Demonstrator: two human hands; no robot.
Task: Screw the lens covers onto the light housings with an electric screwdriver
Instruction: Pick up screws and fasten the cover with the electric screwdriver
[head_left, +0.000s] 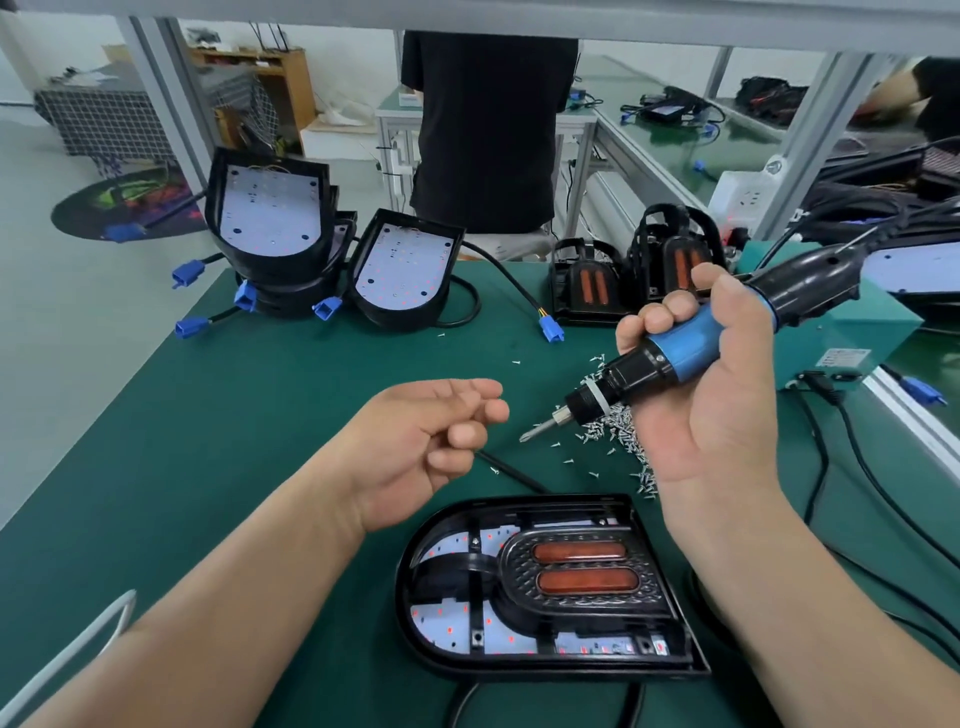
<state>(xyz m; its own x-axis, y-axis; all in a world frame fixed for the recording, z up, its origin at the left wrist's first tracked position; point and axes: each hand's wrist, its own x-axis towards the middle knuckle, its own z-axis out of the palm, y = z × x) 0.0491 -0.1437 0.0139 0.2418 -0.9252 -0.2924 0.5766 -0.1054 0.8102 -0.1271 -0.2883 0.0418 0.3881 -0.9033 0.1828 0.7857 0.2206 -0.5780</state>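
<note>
Green matting covers the counter (260, 415), which fills most of the view. Beyond its far edge stands a person in a black shirt (488, 130). At the back left, a stack of open housings (270, 218) leans with white boards showing and blue plugs trailing from black cables. At the back right sit two assembled lights (587, 286).

Nearest the camera, a black light housing (410, 597) lies flat on the counter. A lens cover (582, 571) with two orange strips is seated inside it.

The right hand (727, 405) is wrapped around the blue grip of the electric screwdriver (685, 343), raised above the counter with the bit angled down and to the left.

The left hand (415, 452) hovers just left of the bit, fingers curled and thumb against the forefinger. Whether it pinches anything cannot be told.

A pile of small silver screws (618, 426) lies on the matting beneath the screwdriver, with strays scattered around it.
</note>
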